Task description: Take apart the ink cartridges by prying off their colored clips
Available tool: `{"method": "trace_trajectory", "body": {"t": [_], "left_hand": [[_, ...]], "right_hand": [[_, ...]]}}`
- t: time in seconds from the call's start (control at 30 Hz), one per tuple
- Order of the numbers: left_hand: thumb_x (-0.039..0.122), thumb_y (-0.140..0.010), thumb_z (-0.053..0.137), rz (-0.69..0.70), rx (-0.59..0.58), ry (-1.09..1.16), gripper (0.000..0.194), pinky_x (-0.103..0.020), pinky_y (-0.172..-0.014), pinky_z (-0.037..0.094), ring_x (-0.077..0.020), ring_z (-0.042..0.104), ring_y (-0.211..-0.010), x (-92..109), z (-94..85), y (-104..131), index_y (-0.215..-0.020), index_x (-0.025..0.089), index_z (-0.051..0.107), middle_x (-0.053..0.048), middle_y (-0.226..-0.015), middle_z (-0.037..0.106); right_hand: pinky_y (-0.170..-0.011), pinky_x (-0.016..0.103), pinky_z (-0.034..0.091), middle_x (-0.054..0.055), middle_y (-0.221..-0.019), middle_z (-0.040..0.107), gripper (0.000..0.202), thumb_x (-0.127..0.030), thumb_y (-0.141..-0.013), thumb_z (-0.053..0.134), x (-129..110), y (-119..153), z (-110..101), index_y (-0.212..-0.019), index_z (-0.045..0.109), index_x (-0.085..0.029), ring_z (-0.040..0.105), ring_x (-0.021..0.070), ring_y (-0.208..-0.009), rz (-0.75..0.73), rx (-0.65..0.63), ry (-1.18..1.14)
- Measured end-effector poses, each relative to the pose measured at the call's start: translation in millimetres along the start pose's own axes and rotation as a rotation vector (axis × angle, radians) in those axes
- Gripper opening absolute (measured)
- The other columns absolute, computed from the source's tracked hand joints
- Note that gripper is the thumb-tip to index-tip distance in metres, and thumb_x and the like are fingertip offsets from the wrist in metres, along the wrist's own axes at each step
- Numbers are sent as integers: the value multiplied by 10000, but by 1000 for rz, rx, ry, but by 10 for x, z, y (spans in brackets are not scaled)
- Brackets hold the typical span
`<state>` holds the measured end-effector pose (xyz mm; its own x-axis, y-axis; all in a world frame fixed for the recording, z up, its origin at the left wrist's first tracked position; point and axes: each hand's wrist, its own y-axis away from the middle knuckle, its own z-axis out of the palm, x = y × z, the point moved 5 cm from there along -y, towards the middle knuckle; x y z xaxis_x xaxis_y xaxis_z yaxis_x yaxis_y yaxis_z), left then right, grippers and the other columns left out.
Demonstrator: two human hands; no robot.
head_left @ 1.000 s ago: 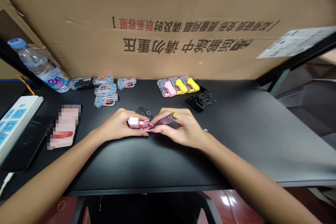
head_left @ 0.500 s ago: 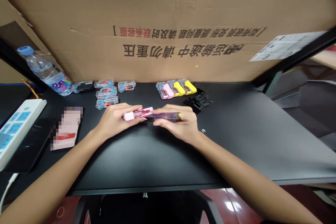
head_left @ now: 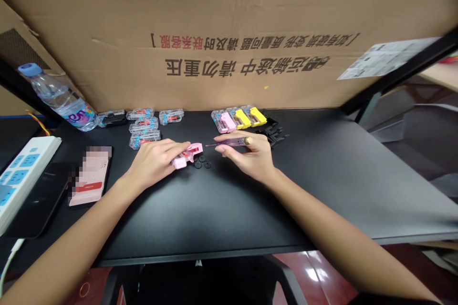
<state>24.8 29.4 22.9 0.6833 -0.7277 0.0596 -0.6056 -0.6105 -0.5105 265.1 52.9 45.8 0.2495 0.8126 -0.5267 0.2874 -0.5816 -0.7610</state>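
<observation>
Pinching the pink piece point(head_left: 186, 156) just beside the black rings point(head_left: 202, 158), the left hand point(head_left: 154, 159) should brace it firmly. The right hand point(head_left: 252, 158) grips a screwdriver point(head_left: 231, 142) right of those rings, tip apart from the piece; lining it up straight seems wise.

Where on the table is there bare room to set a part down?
Two patches of table: the near stretch between both forearms, and the right side, beyond the right forearm and black clips. Crowded: the back, with bottle and plastic cases; the left, with lit phone and power strip; the centre, with black rings by the left hand.
</observation>
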Motion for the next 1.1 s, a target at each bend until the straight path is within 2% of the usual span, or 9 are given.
{"method": "trace_trajectory", "body": {"t": [0.27,0.4,0.57,0.83,0.93,1.0,1.03,1.1], "left_hand": [[353,-1039,720,-4,166,67,327,-350,-805,657,-247,823,-946,2,-171,-46,-1308,170,759,-100,-1170,846],[370,-1032,731,-11,157,71,318,-363,-791,656,-253,823,-921,-25,-146,-47,-1277,171,773,-102,-1157,849],[372,-1037,724,-34,130,113,329,-378,-830,647,-261,819,-959,-40,-104,-40,-1297,176,771,-113,-1182,843],[350,-1051,690,-91,13,220,336,-372,-836,622,-271,799,-1025,-29,12,-11,-1335,184,759,-122,-1201,832],[360,-1012,737,-195,49,316,306,-368,-889,612,-261,797,-1033,-34,-42,-43,-1272,207,791,-104,-1198,836],[405,-948,808,-355,76,421,312,-338,-880,607,-235,799,-963,-62,-110,-67,-1189,208,814,-83,-1144,847],[431,-915,834,-450,64,488,326,-312,-822,604,-220,795,-894,-79,-134,-73,-1149,204,821,-71,-1090,853],[494,-869,858,-569,-50,620,396,-280,-716,581,-197,767,-770,-71,-145,-85,-1120,190,824,-51,-962,851]], "right_hand": [[-690,307,668,29,-828,850,61,-288,-948,828,27,9,-46,-925,854,-238,808,198,-708,14,49,30],[-692,322,675,25,-780,837,117,-339,-953,816,59,20,-46,-899,846,-239,805,205,-700,56,33,64],[-682,308,666,21,-766,831,103,-311,-958,808,26,9,-53,-906,844,-230,787,188,-659,48,33,62],[-689,317,661,19,-749,820,102,-290,-963,790,24,16,-32,-895,832,-228,767,181,-638,64,15,66],[-679,314,651,17,-774,826,73,-258,-959,790,0,7,-28,-910,835,-229,752,169,-613,49,19,47],[-661,310,642,16,-776,826,75,-255,-960,787,-10,3,-30,-909,835,-229,739,163,-591,45,26,45],[-657,311,640,16,-771,824,84,-262,-963,785,-9,2,-31,-903,834,-229,737,164,-588,49,29,48],[-663,315,643,17,-757,819,110,-281,-967,778,-2,5,-32,-885,831,-229,741,170,-595,63,33,57]]}}
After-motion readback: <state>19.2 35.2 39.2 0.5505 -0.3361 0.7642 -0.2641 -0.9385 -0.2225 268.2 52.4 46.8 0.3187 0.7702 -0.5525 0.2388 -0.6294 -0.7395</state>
